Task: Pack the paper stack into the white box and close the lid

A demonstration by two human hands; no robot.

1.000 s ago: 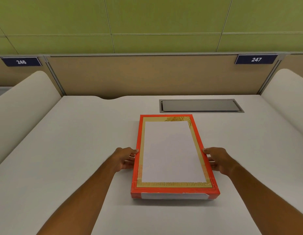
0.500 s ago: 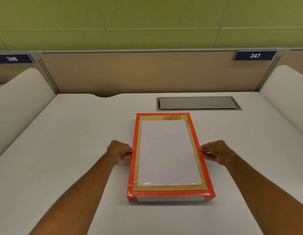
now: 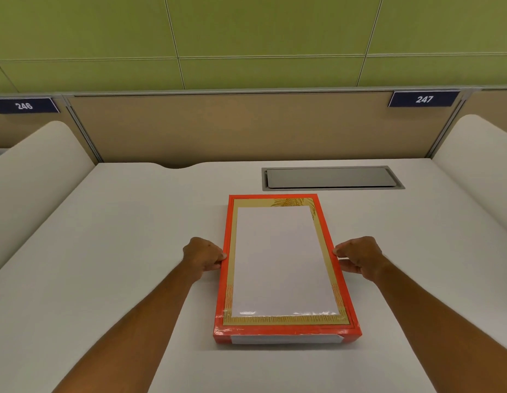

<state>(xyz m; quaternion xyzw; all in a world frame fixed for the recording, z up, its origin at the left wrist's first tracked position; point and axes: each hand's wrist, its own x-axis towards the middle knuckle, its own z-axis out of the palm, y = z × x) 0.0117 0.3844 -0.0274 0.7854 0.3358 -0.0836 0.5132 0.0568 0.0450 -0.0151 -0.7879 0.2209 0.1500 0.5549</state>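
Here, the flat rectangular box with an orange-red rim, gold border and white centre (image 3: 283,265) lies closed on the white worktop (image 3: 119,251), just in front of the grey metal hatch (image 3: 331,178). The left hand (image 3: 202,255) pinches the box's left edge and the right hand (image 3: 358,256) its right edge, fingers curled against its sides.

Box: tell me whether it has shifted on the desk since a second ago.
No. The box keeps its far edge just short of the metal hatch, with the same small gap; only the camera view has shifted.
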